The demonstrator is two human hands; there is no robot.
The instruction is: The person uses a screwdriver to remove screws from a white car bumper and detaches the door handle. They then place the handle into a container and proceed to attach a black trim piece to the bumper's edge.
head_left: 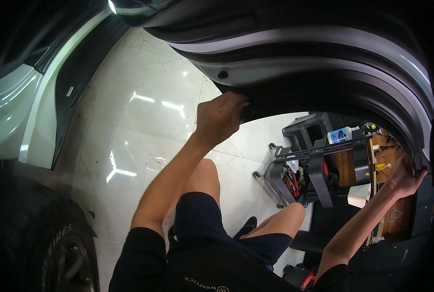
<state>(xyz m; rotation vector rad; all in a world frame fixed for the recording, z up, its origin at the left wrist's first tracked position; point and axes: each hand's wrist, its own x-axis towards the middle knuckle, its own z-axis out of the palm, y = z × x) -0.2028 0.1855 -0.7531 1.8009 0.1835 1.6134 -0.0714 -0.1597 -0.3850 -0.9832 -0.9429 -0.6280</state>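
Note:
A car door [295, 43], black with pale glossy bands, curves across the top and down the right side. Along its lower edge runs a wide black strip [299, 97]; I cannot tell whether it is film or a part of the door. My left hand [221, 118] is closed on the strip's left end, near a small dark plug [222, 74] in the door. At the far right, my right hand [406, 179] is closed with its fingers around the strip's other end. Both fingertips are partly hidden.
A dark tool cart [295, 156] on castors stands beyond my knees, with a white bottle [341, 135] on it. A wooden bench top [389, 160] lies behind my right arm. To the left are a pale car body [37, 121] and a tyre [46, 228].

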